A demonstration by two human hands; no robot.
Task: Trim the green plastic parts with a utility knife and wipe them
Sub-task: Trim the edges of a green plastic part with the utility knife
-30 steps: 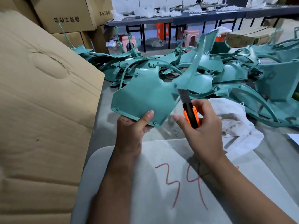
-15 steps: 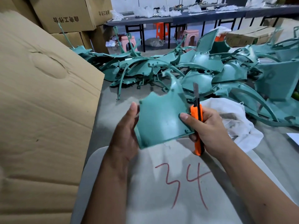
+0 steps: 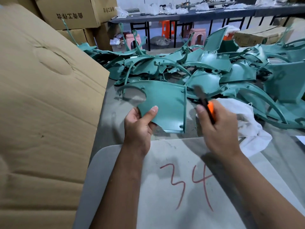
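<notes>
Now | left hand (image 3: 137,128) pinches green part (image 3: 165,103) | right hand (image 3: 217,128) grips utility knife (image 3: 206,104), blade up-left

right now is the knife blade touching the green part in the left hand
Apart. The head view shows bare grey table between the utility knife blade, though blurred, in the right hand and the right edge of the green part held by the left hand.

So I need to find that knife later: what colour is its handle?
Orange, with a black strip: the knife in the right hand, head view.

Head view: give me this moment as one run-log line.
left hand grips green part | right hand holds utility knife, blade clear of part | white cloth behind right hand
</notes>
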